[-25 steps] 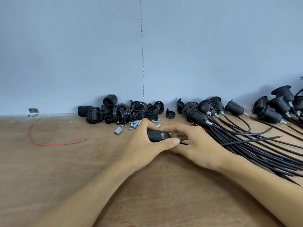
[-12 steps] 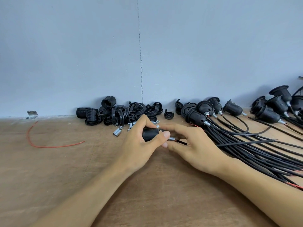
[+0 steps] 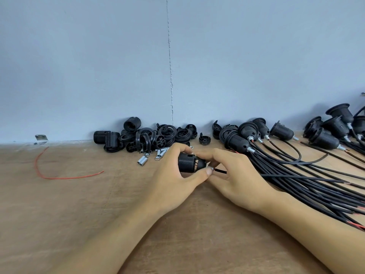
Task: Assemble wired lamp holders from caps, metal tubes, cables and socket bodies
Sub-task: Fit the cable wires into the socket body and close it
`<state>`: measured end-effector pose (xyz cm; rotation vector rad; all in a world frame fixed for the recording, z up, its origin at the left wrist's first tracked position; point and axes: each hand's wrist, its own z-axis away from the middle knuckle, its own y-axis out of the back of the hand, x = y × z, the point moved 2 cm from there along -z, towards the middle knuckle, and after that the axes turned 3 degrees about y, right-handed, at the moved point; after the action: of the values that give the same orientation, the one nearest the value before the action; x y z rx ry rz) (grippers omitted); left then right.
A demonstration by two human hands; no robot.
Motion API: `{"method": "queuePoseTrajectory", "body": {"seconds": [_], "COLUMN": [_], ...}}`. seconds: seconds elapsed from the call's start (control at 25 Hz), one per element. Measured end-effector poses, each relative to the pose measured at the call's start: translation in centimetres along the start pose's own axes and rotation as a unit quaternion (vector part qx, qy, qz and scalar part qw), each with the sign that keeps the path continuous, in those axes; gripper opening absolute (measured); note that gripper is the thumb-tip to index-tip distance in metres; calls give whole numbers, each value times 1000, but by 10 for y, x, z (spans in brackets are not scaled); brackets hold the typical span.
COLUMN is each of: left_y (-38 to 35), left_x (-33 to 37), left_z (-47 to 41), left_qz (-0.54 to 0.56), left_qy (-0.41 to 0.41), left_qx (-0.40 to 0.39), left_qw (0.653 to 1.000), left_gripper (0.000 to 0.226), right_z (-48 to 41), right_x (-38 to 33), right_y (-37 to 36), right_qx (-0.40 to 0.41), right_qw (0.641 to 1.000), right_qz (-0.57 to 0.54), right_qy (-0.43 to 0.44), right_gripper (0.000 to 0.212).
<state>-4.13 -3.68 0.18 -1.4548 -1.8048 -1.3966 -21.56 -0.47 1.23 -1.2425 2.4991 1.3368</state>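
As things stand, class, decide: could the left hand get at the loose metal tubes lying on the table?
Probably yes: the metal tubes lie just beyond the left hand, with no obstacle between. But it grips the socket body, so it would have to let go first.

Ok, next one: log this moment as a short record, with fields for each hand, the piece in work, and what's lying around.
left hand: grips socket body
right hand: pinches cap on the body's end
piece: metal tube and cable stick out of the cap
loose parts: black pile by the wall, tubes beside it
finished: wired holders at right
stray: red wire at left
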Motion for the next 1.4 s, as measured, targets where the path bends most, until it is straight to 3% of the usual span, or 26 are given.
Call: {"method": "queuePoseTrajectory", "body": {"seconds": [0.44, 0.76, 1.08, 1.4], "left_y": [-4, -4, -1, -3], "left_x": [2, 4, 2, -3], "left_z": [-1, -1, -5, -5], "left_qz": [-29, -46, -56, -109], "left_qy": [52, 38, -8, -24], "left_qx": [25, 19, 0, -14], "left_qw": [998, 998, 998, 994], "left_gripper": [34, 28, 25, 31], "right_z": [0, 3, 2, 3], "right_x": [-3, -1, -9, -6], "right_y": [-6, -9, -8, -8], "right_qx": [-33, -14, -58, -68], "right_qw": [998, 998, 998, 997], "right_qz": [29, -36, 3, 7], "right_qy": [48, -52, 38, 37], "right_gripper": [44, 46, 49, 47]}}
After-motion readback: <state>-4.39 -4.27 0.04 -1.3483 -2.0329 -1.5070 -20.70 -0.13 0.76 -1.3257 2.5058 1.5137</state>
